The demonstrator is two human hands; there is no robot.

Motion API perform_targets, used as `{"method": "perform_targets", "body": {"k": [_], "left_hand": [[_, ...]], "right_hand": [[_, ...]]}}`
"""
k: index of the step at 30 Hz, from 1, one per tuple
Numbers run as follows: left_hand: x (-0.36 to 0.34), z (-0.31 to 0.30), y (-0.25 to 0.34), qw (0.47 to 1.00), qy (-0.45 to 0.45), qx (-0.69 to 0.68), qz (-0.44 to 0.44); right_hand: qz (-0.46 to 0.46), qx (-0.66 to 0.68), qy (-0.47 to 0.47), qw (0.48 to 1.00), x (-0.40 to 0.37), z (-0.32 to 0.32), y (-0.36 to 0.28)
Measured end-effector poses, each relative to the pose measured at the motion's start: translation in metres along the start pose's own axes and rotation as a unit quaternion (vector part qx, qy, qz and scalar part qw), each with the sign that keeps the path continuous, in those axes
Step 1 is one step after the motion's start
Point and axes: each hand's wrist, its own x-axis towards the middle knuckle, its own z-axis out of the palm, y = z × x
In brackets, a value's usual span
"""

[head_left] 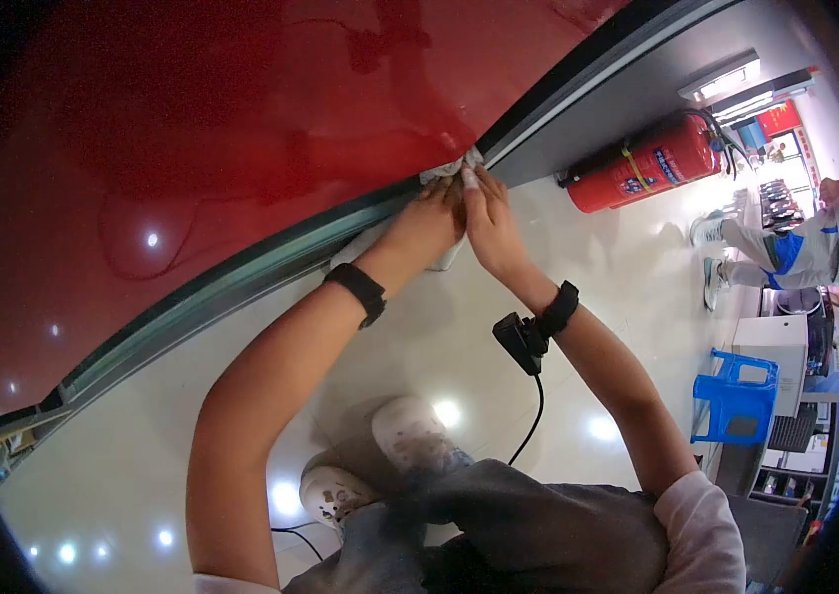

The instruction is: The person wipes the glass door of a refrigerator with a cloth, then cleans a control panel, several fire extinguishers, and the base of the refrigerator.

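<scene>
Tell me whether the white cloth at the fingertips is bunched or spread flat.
Bunched where it shows: the white cloth is crumpled and uneven at the left hand and right hand; the rest is hidden.

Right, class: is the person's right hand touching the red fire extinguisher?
Apart. The head view shows pale floor plainly between the right hand and the fire extinguisher.
</scene>
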Motion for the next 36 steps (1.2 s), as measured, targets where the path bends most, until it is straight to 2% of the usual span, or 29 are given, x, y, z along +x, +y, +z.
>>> {"method": "perform_targets", "body": {"k": [1, 2, 5, 7, 9, 10, 11, 12, 13, 14, 15, 16, 17, 19, 21, 23, 26, 31, 36], "left_hand": [[-0.003, 0.002, -0.002, 1.0, 0.006, -0.01, -0.002], [-0.005, 0.004, -0.003, 1.0, 0.006, -0.013, 0.002], [-0.012, 0.011, -0.006, 1.0, -0.016, -0.007, 0.013], [-0.015, 0.014, -0.008, 1.0, 0.03, -0.009, 0.005], [-0.016, 0.013, -0.01, 0.999, 0.041, -0.034, 0.0], [-0.016, 0.011, -0.011, 0.997, 0.051, -0.057, -0.006], [-0.018, 0.008, -0.011, 0.997, 0.051, -0.056, -0.007], [-0.018, -0.004, -0.01, 0.998, -0.01, -0.057, 0.0], [-0.02, -0.011, -0.007, 0.996, -0.071, -0.057, 0.008], [-0.028, -0.008, -0.003, 0.996, -0.071, -0.056, 0.007], [-0.039, 0.0, 0.001, 0.998, -0.035, -0.055, 0.014], [-0.047, -0.001, 0.003, 0.998, 0.002, -0.053, 0.02], [-0.057, -0.003, 0.003, 0.998, 0.001, -0.052, 0.019], [-0.072, -0.016, -0.001, 0.998, 0.029, -0.056, 0.028], [-0.079, -0.019, -0.007, 0.999, 0.02, -0.047, 0.014], [-0.079, -0.019, -0.011, 0.999, 0.012, -0.038, 0.0], [-0.065, -0.011, -0.014, 1.0, 0.027, 0.015, 0.005], [-0.041, -0.002, -0.007, 0.997, 0.0, -0.08, -0.012], [-0.058, -0.003, -0.005, 0.996, 0.019, -0.086, -0.008]], "right_hand": [[-0.031, -0.039, -0.002, 0.999, 0.002, 0.0, -0.002], [-0.112, -0.096, -0.049, 0.988, 0.004, -0.007, -0.004], [-0.123, -0.131, -0.093, 0.979, 0.015, -0.014, -0.011], [-0.099, -0.112, -0.072, 0.986, 0.017, -0.013, -0.003], [-0.146, -0.146, -0.113, 0.972, 0.02, -0.022, -0.004], [-0.148, -0.145, -0.115, 0.972, 0.021, -0.026, -0.007], [-0.132, -0.187, -0.169, 0.959, 0.022, -0.032, -0.013], [-0.114, -0.227, -0.222, 0.941, 0.023, -0.036, -0.019], [-0.115, -0.226, -0.222, 0.942, 0.02, -0.038, -0.026], [-0.078, -0.209, -0.237, 0.946, 0.011, -0.038, -0.035], [-0.041, -0.192, -0.252, 0.948, 0.002, -0.039, -0.041], [-0.033, -0.22, -0.252, 0.942, -0.007, -0.035, -0.037], [-0.035, -0.219, -0.253, 0.942, -0.016, -0.032, -0.033], [-0.031, -0.191, -0.192, 0.962, -0.028, -0.027, -0.03], [-0.036, -0.184, -0.193, 0.963, -0.024, -0.026, -0.028], [-0.037, -0.185, -0.151, 0.97, -0.016, -0.019, -0.023], [-0.035, -0.188, -0.151, 0.97, -0.002, -0.014, -0.017], [-0.019, -0.208, -0.182, 0.961, 0.021, -0.015, -0.003], [-0.028, -0.223, -0.231, 0.947, 0.01, -0.018, -0.012]]}}
